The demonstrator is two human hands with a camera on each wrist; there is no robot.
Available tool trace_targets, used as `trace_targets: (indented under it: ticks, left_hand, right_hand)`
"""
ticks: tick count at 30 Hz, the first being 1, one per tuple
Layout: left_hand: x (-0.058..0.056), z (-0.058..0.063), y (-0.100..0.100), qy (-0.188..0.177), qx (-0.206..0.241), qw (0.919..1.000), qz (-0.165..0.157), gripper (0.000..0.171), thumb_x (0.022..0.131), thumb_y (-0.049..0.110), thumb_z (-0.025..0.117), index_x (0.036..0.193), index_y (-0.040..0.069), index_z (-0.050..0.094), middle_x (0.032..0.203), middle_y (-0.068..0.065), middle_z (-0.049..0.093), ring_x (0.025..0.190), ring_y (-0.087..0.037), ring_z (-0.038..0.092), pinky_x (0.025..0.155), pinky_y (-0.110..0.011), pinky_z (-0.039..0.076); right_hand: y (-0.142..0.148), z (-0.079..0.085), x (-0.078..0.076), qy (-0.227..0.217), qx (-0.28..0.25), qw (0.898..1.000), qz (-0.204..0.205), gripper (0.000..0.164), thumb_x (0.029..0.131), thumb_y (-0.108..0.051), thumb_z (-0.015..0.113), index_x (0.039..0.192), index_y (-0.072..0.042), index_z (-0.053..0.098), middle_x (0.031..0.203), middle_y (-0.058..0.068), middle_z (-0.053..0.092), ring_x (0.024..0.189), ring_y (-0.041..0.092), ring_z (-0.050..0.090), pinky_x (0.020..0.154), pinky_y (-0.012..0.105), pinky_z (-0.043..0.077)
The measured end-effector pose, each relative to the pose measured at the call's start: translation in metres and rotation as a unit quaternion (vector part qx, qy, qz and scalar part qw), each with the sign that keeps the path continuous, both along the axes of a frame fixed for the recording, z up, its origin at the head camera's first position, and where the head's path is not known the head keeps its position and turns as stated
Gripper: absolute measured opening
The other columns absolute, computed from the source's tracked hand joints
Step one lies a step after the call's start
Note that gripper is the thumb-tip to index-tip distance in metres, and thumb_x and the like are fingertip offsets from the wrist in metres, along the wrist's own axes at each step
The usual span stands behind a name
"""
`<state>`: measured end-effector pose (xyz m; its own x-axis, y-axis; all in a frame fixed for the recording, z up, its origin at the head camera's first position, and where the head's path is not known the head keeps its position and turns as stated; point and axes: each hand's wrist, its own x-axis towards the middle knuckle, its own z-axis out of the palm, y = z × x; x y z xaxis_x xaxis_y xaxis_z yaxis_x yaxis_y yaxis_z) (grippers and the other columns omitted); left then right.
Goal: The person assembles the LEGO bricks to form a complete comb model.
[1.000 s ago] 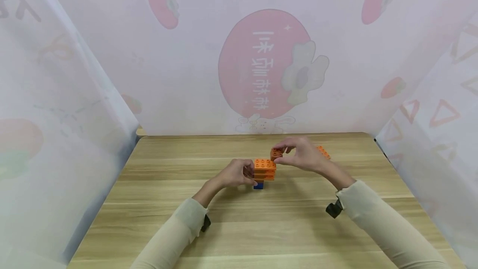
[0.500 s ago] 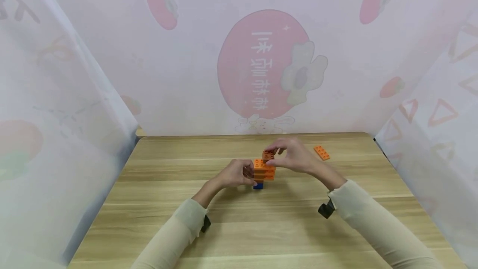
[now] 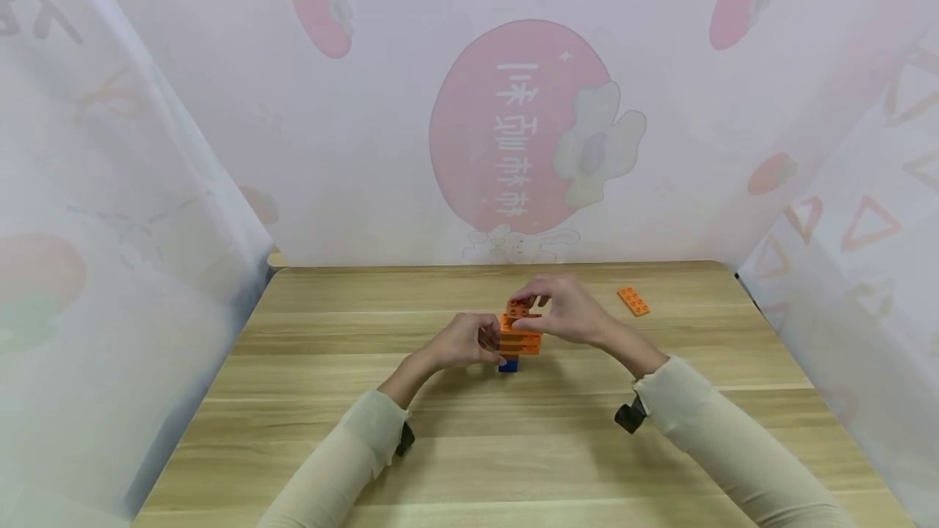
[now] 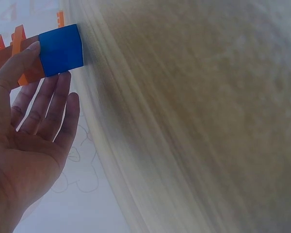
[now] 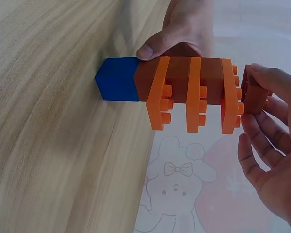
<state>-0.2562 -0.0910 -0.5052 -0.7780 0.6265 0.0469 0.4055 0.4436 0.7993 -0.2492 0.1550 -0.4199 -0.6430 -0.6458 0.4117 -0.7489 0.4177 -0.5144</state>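
A brick tower stands upright on the table: a blue brick [image 5: 117, 80] at the bottom, then brown bricks alternating with orange plates [image 5: 193, 97] that jut out to one side. My left hand [image 3: 464, 339] grips it low down; the thumb [image 4: 29, 54] lies on the lowest brown brick, just above the blue one. Over the top orange plate [image 5: 228, 99], my right hand [image 3: 568, 312] pinches another brown brick [image 5: 254, 92] between thumb and fingers. That brick is slightly tilted, right by the studs; whether it touches them I cannot tell.
A loose orange plate [image 3: 633, 301] lies studs up on the wooden table [image 3: 513, 455], toward the back right. White printed cloth [image 3: 381, 145] closes off the back and both sides.
My right hand has carried the brown brick leftward, from beside the tower's top to above its top plate. My left hand has stayed in place on the tower.
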Motion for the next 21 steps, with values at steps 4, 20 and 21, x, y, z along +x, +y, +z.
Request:
trace_targets:
  ticks: [4, 20, 21]
  left_hand:
    - [0.0008, 0.0, -0.0001, -0.001, 0.004, 1.0, 0.0, 0.028, 0.083, 0.004, 0.09, 0.1, 0.006, 0.068, 0.098, -0.005, 0.076, 0.089, -0.017, 0.075, 0.08, -0.028, 0.064]
    - [-0.0028, -0.0014, -0.0006, 0.008, -0.004, 0.9999, 0.004, 0.029, 0.082, 0.008, 0.092, 0.1, 0.009, 0.069, 0.097, -0.002, 0.076, 0.087, -0.012, 0.074, 0.08, -0.027, 0.063]
    - [-0.0029, -0.0013, -0.0006, 0.009, -0.005, 0.9999, 0.004, 0.029, 0.082, 0.009, 0.093, 0.1, 0.009, 0.07, 0.097, -0.002, 0.077, 0.087, -0.012, 0.073, 0.08, -0.027, 0.063]
  right_hand:
    - [-0.0022, -0.0015, 0.0001, -0.001, 0.001, 1.0, 0.003, 0.034, 0.084, -0.019, 0.092, 0.113, -0.006, 0.081, 0.102, 0.001, 0.079, 0.089, 0.014, 0.071, 0.077, 0.047, 0.062]
    - [-0.008, -0.0015, 0.0023, -0.008, 0.024, 1.0, -0.004, 0.032, 0.086, -0.017, 0.091, 0.115, -0.006, 0.08, 0.104, 0.003, 0.078, 0.09, 0.016, 0.071, 0.08, 0.048, 0.063]
    - [-0.0082, -0.0011, 0.0028, -0.008, 0.023, 1.0, -0.003, 0.032, 0.086, -0.016, 0.091, 0.115, -0.006, 0.08, 0.104, 0.004, 0.078, 0.09, 0.017, 0.071, 0.08, 0.048, 0.063]
